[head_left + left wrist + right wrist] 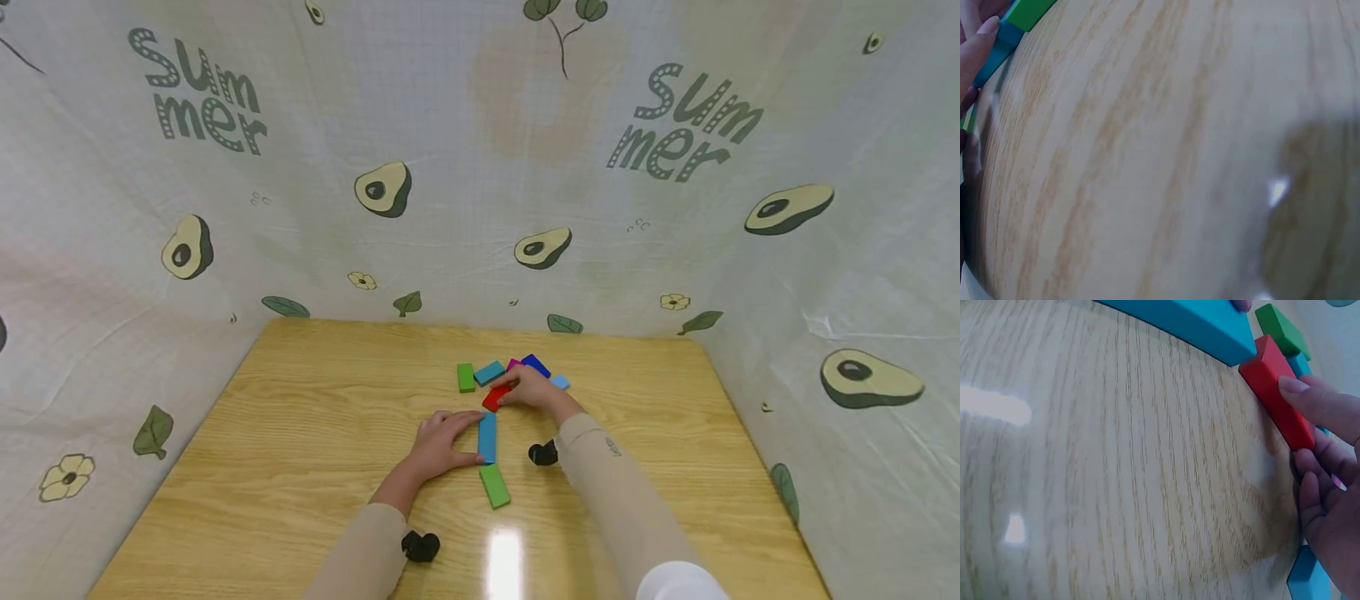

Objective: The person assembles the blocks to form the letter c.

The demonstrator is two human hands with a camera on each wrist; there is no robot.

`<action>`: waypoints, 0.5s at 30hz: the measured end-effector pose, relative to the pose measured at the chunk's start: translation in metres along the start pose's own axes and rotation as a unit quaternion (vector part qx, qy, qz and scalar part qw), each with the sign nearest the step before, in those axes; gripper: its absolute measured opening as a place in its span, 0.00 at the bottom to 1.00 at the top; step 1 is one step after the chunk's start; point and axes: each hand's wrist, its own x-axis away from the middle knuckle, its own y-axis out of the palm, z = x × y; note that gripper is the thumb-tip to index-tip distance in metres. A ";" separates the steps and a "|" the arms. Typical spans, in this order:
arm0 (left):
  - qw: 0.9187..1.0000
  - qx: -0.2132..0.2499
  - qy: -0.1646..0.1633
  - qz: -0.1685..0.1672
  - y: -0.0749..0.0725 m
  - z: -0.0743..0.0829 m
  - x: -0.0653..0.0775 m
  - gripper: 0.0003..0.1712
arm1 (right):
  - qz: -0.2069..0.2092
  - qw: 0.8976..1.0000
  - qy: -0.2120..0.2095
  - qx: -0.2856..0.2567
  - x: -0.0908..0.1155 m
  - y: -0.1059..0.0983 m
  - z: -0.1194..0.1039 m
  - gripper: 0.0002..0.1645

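My left hand (438, 444) holds a light-blue rectangular block (487, 438), thumb at its near end and index finger at its far end. A green block (495, 486) lies angled at the blue block's near end; the left wrist view shows this green block (1029, 12) against the blue one (1000, 50). My right hand (531, 388) grips a red block (496, 397) just beyond the blue block. In the right wrist view the thumb lies on the red block (1275, 394), fingers at its far end, and its near corner meets the blue block's corner.
Behind the right hand lie a second green block (466, 378), a teal block (490, 372), a pink block (513, 364), a dark-blue block (536, 365) and a pale-blue block (560, 382). Printed cloth (465, 250) hangs around the wooden table (330, 400).
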 end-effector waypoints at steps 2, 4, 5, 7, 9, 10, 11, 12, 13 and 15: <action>1.000 0.000 -0.002 -0.001 0.000 0.000 0.000 0.45 | 0.001 1.000 0.006 -0.004 0.001 0.000 0.002 0.18; 1.000 -0.003 -0.004 -0.002 0.000 -0.001 0.000 0.45 | 0.007 1.000 0.010 -0.012 0.002 0.001 0.004 0.18; 1.000 -0.003 -0.004 -0.001 0.000 -0.001 0.000 0.45 | 0.013 1.000 0.014 -0.017 0.003 0.002 0.006 0.17; 1.000 -0.002 -0.004 -0.001 -0.001 -0.001 0.000 0.45 | 0.024 0.999 0.021 -0.026 0.005 0.004 0.009 0.17; 1.000 -0.001 -0.004 0.000 -0.001 0.000 0.000 0.45 | 0.035 0.998 0.029 -0.040 0.007 0.005 0.010 0.17; 1.000 0.000 -0.004 0.000 -0.001 0.000 0.000 0.45 | 0.041 0.997 0.034 -0.047 0.008 0.006 0.011 0.17; 1.000 0.001 -0.003 0.000 -0.001 0.000 0.000 0.44 | 0.046 0.997 0.037 -0.054 0.009 0.007 0.011 0.17; 1.000 0.002 -0.002 0.000 -0.001 0.000 0.000 0.44 | 0.052 0.996 0.039 -0.061 0.010 0.007 0.012 0.17; 1.000 0.002 -0.001 0.001 -0.001 0.000 -0.001 0.44 | 0.057 0.995 0.042 -0.068 0.011 0.008 0.012 0.17; 1.000 0.003 0.000 0.002 0.000 0.001 -0.001 0.44 | 0.065 0.994 0.044 -0.077 0.012 0.009 0.012 0.17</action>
